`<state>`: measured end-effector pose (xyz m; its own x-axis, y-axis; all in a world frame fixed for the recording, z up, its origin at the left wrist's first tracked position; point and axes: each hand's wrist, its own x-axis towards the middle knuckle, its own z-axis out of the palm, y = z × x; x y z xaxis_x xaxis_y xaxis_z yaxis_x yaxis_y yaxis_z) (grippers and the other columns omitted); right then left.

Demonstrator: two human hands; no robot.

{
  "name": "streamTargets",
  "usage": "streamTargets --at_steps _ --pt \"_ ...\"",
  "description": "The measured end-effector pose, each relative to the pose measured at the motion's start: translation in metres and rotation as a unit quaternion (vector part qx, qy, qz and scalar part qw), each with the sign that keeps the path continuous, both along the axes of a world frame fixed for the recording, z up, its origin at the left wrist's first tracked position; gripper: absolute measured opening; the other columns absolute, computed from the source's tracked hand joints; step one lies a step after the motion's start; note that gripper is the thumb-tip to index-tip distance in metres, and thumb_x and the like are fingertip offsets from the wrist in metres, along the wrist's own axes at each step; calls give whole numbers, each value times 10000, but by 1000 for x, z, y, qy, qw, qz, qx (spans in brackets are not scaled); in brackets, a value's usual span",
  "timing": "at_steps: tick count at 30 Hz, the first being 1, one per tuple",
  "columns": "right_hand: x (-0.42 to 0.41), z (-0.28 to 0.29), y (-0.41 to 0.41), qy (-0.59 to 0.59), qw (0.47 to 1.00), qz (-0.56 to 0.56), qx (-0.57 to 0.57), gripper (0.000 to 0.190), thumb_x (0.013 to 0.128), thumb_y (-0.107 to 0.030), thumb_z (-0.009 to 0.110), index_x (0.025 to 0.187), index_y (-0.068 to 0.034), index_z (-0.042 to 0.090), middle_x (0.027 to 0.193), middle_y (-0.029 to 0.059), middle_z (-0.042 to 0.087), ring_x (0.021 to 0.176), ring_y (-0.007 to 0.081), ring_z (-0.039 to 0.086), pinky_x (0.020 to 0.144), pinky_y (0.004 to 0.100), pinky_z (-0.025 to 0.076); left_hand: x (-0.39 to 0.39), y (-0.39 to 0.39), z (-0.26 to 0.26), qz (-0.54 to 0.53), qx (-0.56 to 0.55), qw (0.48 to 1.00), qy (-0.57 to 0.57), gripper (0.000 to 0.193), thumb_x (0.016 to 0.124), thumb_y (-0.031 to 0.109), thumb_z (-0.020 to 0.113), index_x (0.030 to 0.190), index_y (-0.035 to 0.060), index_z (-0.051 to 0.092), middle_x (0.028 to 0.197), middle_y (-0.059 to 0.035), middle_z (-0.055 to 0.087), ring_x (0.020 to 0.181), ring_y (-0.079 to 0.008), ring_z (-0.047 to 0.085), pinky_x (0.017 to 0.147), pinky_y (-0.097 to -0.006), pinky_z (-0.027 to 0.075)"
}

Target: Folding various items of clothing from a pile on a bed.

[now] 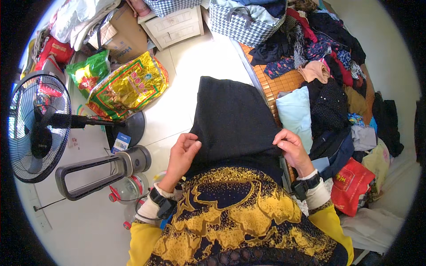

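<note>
A black cloth garment (233,113) spreads out before me, its far edge over the pale floor and its near part against my patterned top. My left hand (184,149) pinches its left edge between thumb and fingers. On the opposite side, my right hand (293,148) grips the right edge in the same way, next to a folded light-blue cloth (294,116). The fabric between both hands lies fairly flat. What kind of garment it is, I cannot tell.
To the right, a heap of clothes (332,99) covers a bamboo mat (266,78), with a red bag (352,186) nearer me. A houndstooth basket (246,26) stands beyond. On the left are a pedestal fan (40,126), a bladeless fan (103,169), plastic bottles (129,188) and a gold bag (133,86).
</note>
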<state>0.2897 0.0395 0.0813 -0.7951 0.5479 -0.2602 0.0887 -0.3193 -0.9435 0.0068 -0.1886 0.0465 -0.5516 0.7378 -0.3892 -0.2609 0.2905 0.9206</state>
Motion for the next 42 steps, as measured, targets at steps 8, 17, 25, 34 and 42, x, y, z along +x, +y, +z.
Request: streamTargets --at_steps 8,17,25,34,42 --pt "-1 2 -2 19 1000 1 -16 96 887 -97 596 955 -44 638 938 -2 605 911 88 520 855 243 391 5 -2 7 -151 -90 956 236 299 823 80 778 1025 18 567 721 -47 555 629 -135 503 620 -280 466" --pt "7 2 -4 14 1000 0 -10 88 894 -76 590 962 -44 635 953 -1 606 937 93 528 880 247 394 -8 -5 -15 -108 -37 981 160 110 896 45 684 897 23 576 720 -8 579 634 -88 518 592 -245 434" --pt "9 12 -7 10 1000 -17 -5 80 898 -58 583 957 -46 636 934 -11 590 906 81 514 847 234 388 -18 14 -8 6 132 988 77 133 966 -8 571 1054 74 515 803 66 516 717 -24 456 678 -185 379" --pt "7 18 -7 47 997 -58 -18 52 895 -74 606 939 -58 630 883 -29 569 835 65 485 787 222 371 -35 46 -8 68 210 973 -68 166 972 -7 558 1109 79 518 815 -5 612 746 -69 571 675 -214 462" --pt "1 18 0 97 983 -109 -107 34 889 -86 618 921 -75 612 874 -27 558 835 75 482 795 231 366 -28 68 -18 112 177 924 -320 327 996 23 549 1314 81 495 1097 -171 670 978 -237 673 894 -362 552"
